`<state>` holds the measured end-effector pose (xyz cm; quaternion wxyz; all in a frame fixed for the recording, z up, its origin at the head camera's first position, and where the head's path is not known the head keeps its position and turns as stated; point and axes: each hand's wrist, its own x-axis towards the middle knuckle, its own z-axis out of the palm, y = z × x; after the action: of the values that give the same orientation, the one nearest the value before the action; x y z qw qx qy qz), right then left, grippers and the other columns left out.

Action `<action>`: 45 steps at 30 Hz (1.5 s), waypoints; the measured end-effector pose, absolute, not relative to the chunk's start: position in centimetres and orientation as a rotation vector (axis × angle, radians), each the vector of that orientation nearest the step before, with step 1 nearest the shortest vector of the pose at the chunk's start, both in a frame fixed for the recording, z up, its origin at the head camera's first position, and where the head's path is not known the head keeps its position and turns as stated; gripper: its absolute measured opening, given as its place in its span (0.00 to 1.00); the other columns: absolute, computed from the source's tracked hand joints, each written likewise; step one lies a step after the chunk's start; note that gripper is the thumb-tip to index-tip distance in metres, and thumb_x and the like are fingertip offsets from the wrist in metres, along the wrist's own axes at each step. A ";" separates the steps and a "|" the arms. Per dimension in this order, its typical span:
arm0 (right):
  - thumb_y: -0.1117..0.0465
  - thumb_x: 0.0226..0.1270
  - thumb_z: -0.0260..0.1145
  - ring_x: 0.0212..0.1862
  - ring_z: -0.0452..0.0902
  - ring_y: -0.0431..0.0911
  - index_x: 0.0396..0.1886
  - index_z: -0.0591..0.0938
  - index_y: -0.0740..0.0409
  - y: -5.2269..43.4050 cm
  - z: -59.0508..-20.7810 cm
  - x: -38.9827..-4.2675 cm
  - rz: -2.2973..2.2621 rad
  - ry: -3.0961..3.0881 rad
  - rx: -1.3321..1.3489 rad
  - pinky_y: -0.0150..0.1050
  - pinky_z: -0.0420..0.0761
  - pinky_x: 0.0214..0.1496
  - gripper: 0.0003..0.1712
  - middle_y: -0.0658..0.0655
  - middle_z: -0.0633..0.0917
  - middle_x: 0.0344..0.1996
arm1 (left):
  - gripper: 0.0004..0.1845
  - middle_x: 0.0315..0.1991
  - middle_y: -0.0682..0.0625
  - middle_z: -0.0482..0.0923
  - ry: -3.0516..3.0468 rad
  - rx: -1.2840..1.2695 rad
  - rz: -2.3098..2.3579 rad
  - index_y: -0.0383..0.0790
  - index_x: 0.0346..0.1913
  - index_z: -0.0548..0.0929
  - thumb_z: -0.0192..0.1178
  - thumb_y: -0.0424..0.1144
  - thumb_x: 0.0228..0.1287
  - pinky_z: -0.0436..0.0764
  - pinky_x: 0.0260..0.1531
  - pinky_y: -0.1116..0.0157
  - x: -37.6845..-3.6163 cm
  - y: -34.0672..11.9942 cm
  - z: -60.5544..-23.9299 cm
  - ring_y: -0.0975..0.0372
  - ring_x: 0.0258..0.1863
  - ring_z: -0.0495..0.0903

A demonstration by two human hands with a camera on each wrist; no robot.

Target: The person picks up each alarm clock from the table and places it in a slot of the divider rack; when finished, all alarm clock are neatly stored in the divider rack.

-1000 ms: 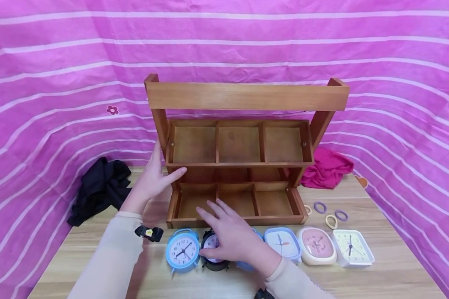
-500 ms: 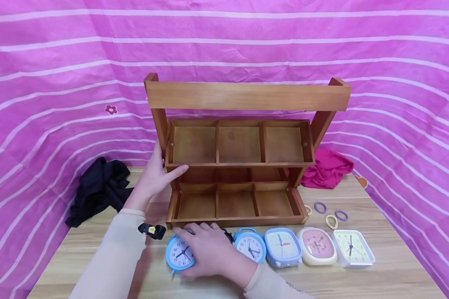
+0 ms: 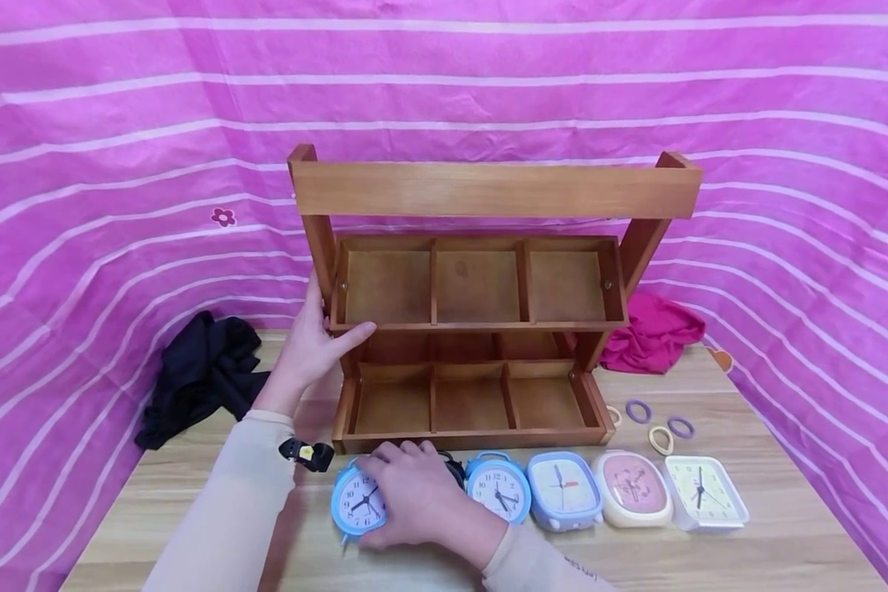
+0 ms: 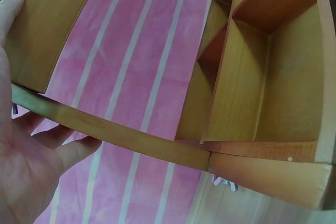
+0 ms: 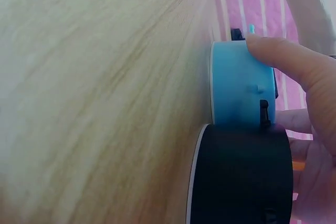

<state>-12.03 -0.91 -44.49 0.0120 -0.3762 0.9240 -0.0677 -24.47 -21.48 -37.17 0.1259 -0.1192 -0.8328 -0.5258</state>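
Note:
A two-tier wooden organizer (image 3: 488, 191) with a top handle bar stands on the table. My left hand (image 3: 324, 333) grips its left post at the upper tray's corner, thumb under the tray edge; the left wrist view shows the hand (image 4: 31, 145) wrapped round the wood (image 4: 131, 137). A row of alarm clocks lies before the organizer. My right hand (image 3: 407, 493) curls over the leftmost blue round clock (image 3: 355, 503) and covers most of the black clock (image 3: 453, 467) beside it. In the right wrist view the thumb (image 5: 278, 59) presses the blue clock's rim (image 5: 236, 82), with the black clock (image 5: 241, 177) against it.
Right of the hand lie another blue round clock (image 3: 497, 487), a blue square clock (image 3: 565, 490), a pink-faced one (image 3: 632, 488) and a white one (image 3: 703, 492). Three hair ties (image 3: 660, 440) sit at right. Black cloth (image 3: 196, 374) and magenta cloth (image 3: 654, 333) flank the organizer. Pink striped fabric surrounds the table.
My right hand slid left from the black clock onto the leftmost blue clock and settled there, uncovering the second blue round clock. The left hand closed more firmly on the organizer's post.

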 end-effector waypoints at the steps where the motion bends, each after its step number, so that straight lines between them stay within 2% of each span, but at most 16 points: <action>1: 0.22 0.44 0.77 0.54 0.77 0.42 0.70 0.79 0.38 -0.9 -44.5 -12.1 -0.221 2.881 -1.171 0.41 0.76 0.51 0.53 0.43 0.81 0.58 | 0.58 0.80 0.50 0.59 -2.418 -0.350 -1.535 0.79 0.81 0.41 0.75 0.53 0.63 0.75 0.63 0.36 -24.5 -21.5 -37.1 0.44 0.73 0.69; 8: 0.24 0.43 0.79 0.53 0.75 0.40 0.69 0.80 0.39 -0.6 -44.4 -12.2 -0.327 2.892 -1.160 0.39 0.76 0.50 0.53 0.42 0.81 0.54 | 0.58 0.80 0.50 0.59 -2.422 -0.347 -1.540 0.77 0.82 0.42 0.75 0.53 0.62 0.75 0.63 0.36 -24.5 -21.3 -37.0 0.45 0.73 0.69; 14: 0.24 0.42 0.79 0.54 0.76 0.40 0.69 0.80 0.40 -0.2 -42.7 -12.2 -0.483 2.917 -1.171 0.46 0.80 0.58 0.53 0.41 0.81 0.52 | 0.58 0.80 0.50 0.58 -2.441 -0.348 -1.524 0.79 0.81 0.40 0.75 0.56 0.62 0.74 0.64 0.35 -24.2 -21.4 -36.8 0.45 0.74 0.68; 23: 0.26 0.37 0.84 0.48 0.74 0.39 0.67 0.82 0.41 0.2 -40.3 -13.0 -0.586 2.955 -1.138 0.38 0.80 0.48 0.54 0.42 0.81 0.46 | 0.60 0.82 0.52 0.55 -2.456 -0.351 -1.520 0.80 0.81 0.38 0.75 0.55 0.61 0.74 0.65 0.36 -24.1 -21.6 -36.4 0.46 0.76 0.65; 31: 0.29 0.38 0.85 0.51 0.74 0.42 0.67 0.81 0.44 0.6 -39.6 -14.9 -0.677 2.966 -1.035 0.40 0.83 0.52 0.54 0.46 0.81 0.51 | 0.61 0.82 0.53 0.53 -2.470 -0.362 -1.546 0.82 0.80 0.36 0.75 0.54 0.61 0.74 0.63 0.35 -24.1 -21.8 -36.6 0.45 0.77 0.63; 37: 0.33 0.40 0.86 0.52 0.74 0.43 0.65 0.81 0.47 0.8 -38.9 -16.8 -0.721 2.960 -1.007 0.39 0.84 0.51 0.51 0.48 0.81 0.51 | 0.61 0.83 0.52 0.52 -2.484 -0.354 -1.562 0.82 0.80 0.36 0.75 0.55 0.62 0.72 0.65 0.34 -24.2 -21.9 -36.6 0.45 0.78 0.62; 45: 0.37 0.42 0.87 0.57 0.72 0.45 0.65 0.78 0.49 0.8 -38.3 -19.5 -0.874 2.874 -0.868 0.43 0.86 0.54 0.50 0.51 0.79 0.56 | 0.59 0.82 0.52 0.54 -2.473 -0.359 -1.556 0.85 0.79 0.37 0.74 0.56 0.62 0.73 0.63 0.34 -24.2 -21.9 -36.8 0.44 0.76 0.65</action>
<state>-19.54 0.77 -38.33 0.0074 -0.2775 0.9191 -0.2797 -24.17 -21.90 -36.78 0.0989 -0.1214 -0.8360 -0.5259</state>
